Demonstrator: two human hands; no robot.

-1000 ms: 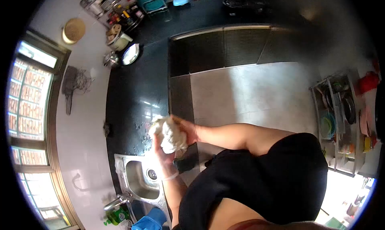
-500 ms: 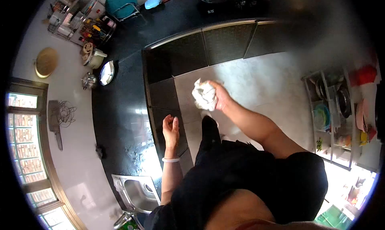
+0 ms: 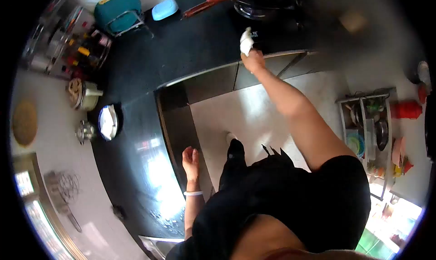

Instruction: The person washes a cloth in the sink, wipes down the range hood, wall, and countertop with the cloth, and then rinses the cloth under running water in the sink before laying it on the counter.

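Note:
My right hand [image 3: 253, 61] is closed round a bunched white cloth [image 3: 246, 42] and reaches out to the front edge of the black countertop [image 3: 150, 56], close to the gas stove [image 3: 268, 35]. Whether the cloth touches the counter, I cannot tell. A dark pan [image 3: 254, 9] rests on the stove, its reddish-brown handle [image 3: 204, 6] pointing left. Lower down, my left hand [image 3: 190, 162] hangs beside the dark cabinet doors, holding nothing, with its fingers a little curled and apart.
On the counter are a light-blue box [image 3: 165, 9], a teal board [image 3: 119, 12] in a wire rack, a plate [image 3: 108, 122], a pot [image 3: 84, 95] and a kettle [image 3: 85, 132]. The sink [image 3: 159, 246] is at lower left. A shelf rack [image 3: 367, 137] stands right. Haze blurs the upper right.
My right hand has moved up and away from me with the cloth, from over the floor to the stove-side counter edge. The view has shifted towards the stove. My left hand still hangs low.

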